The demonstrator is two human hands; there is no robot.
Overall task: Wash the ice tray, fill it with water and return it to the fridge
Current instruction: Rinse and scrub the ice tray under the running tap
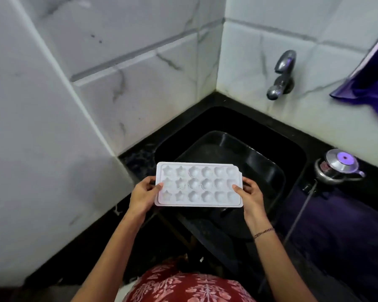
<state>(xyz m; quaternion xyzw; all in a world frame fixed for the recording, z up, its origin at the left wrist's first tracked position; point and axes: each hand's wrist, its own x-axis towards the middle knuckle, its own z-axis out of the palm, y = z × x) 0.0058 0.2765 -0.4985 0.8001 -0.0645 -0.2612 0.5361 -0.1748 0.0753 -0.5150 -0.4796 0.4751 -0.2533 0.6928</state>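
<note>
White plastic ice tray (198,184), rectangular, three rows of six moulds, star shapes nearest the left hand (142,195), rounded ones toward the right hand (250,195). Held level between both hands, open side up, thumbs on its rim.

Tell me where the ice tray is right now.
In the head view, the ice tray is held level at centre frame, left hand and right hand gripping its short ends, over the near edge of the black sink.

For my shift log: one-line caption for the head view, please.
Left hand and right hand hold a white ice tray level over the black sink, tap off.
</note>
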